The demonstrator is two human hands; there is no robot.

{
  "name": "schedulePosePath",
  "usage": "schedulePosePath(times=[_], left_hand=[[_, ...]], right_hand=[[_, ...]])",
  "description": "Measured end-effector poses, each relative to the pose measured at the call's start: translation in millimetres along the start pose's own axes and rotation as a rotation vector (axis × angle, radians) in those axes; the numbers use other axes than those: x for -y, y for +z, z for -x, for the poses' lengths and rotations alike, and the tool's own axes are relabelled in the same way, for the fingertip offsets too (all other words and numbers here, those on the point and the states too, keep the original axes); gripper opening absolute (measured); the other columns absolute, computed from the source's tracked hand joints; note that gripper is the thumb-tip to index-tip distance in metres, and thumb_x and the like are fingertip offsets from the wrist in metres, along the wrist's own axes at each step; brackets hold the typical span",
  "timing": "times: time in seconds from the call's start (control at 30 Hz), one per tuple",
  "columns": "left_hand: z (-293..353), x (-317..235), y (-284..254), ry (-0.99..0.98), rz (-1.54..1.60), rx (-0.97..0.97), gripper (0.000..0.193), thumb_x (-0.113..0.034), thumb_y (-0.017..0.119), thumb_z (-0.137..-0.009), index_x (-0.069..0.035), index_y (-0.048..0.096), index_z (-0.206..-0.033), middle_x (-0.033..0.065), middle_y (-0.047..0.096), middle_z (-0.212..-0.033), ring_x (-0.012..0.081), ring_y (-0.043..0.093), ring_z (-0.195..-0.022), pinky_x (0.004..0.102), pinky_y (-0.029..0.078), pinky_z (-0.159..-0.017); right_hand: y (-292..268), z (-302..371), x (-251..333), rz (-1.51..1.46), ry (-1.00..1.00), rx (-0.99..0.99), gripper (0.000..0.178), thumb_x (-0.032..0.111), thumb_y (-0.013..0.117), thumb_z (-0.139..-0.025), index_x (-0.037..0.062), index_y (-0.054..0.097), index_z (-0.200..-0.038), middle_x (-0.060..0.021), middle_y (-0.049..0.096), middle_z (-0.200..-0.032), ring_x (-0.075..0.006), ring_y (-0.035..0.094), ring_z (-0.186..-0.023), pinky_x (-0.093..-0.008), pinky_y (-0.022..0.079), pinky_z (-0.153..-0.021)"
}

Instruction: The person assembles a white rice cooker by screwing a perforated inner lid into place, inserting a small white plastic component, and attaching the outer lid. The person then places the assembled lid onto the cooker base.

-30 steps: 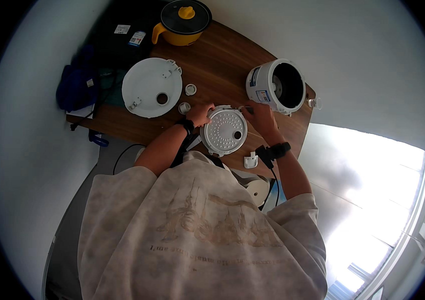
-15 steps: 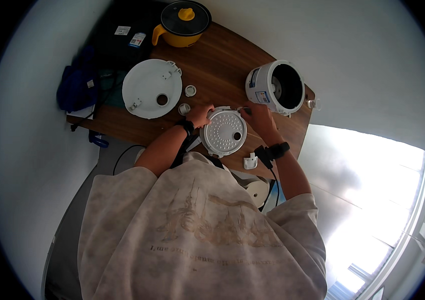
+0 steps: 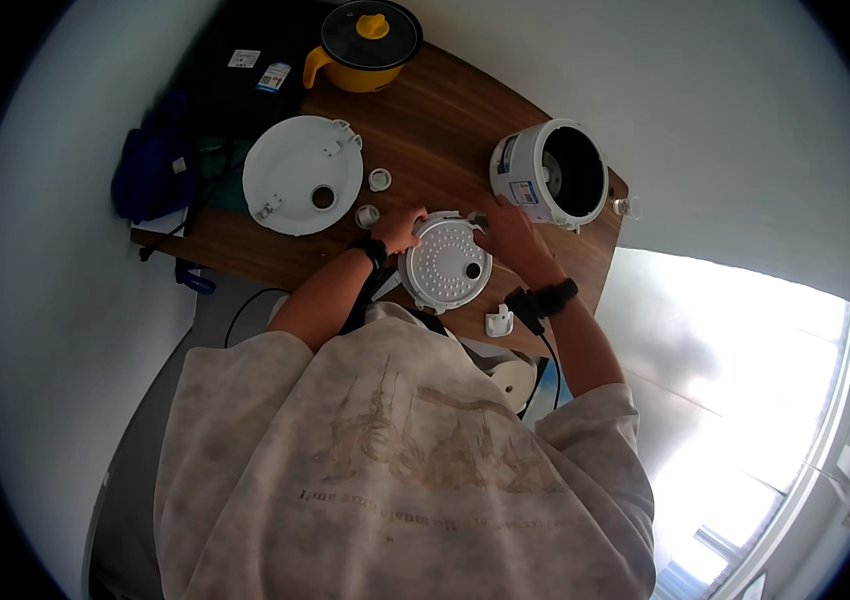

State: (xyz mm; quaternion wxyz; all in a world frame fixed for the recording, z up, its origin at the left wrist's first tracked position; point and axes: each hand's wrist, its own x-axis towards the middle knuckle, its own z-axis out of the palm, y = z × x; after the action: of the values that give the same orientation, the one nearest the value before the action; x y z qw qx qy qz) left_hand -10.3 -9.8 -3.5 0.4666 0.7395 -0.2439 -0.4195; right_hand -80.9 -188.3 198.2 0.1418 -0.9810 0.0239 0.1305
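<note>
I hold a round white perforated inner lid plate [image 3: 445, 263] over the near part of the wooden table [image 3: 435, 130]. My left hand [image 3: 400, 228] grips its left rim and my right hand [image 3: 507, 238] grips its upper right rim. Both wrists wear dark bands. To the right stands a white rice cooker body [image 3: 550, 175], open and tipped toward me. A large white outer lid [image 3: 300, 175] lies flat to the left. Two small white caps [image 3: 378, 180] [image 3: 367, 216] sit between that lid and my left hand.
A yellow pot with a black lid [image 3: 365, 40] stands at the table's far edge. A blue bag [image 3: 150, 165] hangs by the left end. A small white part [image 3: 498, 322] rests at the near edge. A cable [image 3: 245, 305] runs on the floor.
The plate and both hands have stayed almost in place; the plate has turned slightly in my grip.
</note>
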Motion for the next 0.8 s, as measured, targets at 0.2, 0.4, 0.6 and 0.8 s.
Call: schedulePosePath(times=[0.2, 0.4, 0.6, 0.8], left_hand=[[2, -4, -1, 0.0, 0.008, -0.006, 0.045, -0.004, 0.078, -0.077, -0.009, 0.057, -0.116, 0.0108, 0.068, -0.073, 0.0178, 0.065, -0.052, 0.0333, 0.05, -0.045], [4, -6, -3, -0.005, -0.014, 0.035, 0.05, -0.004, 0.077, -0.079, -0.007, 0.054, -0.123, 0.0123, 0.069, -0.08, 0.0175, 0.066, -0.056, 0.0327, 0.051, -0.047], [4, -4, -1, 0.021, -0.005, 0.017, 0.047, -0.002, 0.077, -0.076, -0.006, 0.056, -0.118, 0.0118, 0.069, -0.08, 0.018, 0.065, -0.055, 0.0339, 0.051, -0.048], [4, -8, -2, -0.004, 0.015, -0.004, 0.044, -0.001, 0.078, -0.074, -0.006, 0.059, -0.113, 0.0109, 0.068, -0.073, 0.0184, 0.065, -0.054, 0.0362, 0.052, -0.051]], right_hand=[[15, -8, -22, 0.0, -0.075, -0.032, 0.031, 0.004, 0.064, -0.083, 0.0051, 0.051, -0.111, -0.0208, 0.057, -0.106, -0.0431, 0.063, -0.095, -0.051, 0.052, -0.08], [9, -11, -22, 0.0, -0.085, 0.001, 0.023, 0.014, 0.067, -0.087, 0.0043, 0.055, -0.104, -0.0202, 0.062, -0.099, -0.0427, 0.064, -0.094, -0.0515, 0.053, -0.08], [3, -15, -6, 0.1, 0.197, 0.078, 0.033, 0.032, 0.063, -0.093, -0.0001, 0.06, -0.099, -0.0265, 0.067, -0.09, -0.0441, 0.067, -0.086, -0.0518, 0.055, -0.076], [-7, -10, 0, 0.12, 0.264, 0.083, 0.032, 0.03, 0.066, -0.09, -0.0008, 0.061, -0.098, -0.0275, 0.068, -0.091, -0.0444, 0.067, -0.09, -0.052, 0.055, -0.078]])
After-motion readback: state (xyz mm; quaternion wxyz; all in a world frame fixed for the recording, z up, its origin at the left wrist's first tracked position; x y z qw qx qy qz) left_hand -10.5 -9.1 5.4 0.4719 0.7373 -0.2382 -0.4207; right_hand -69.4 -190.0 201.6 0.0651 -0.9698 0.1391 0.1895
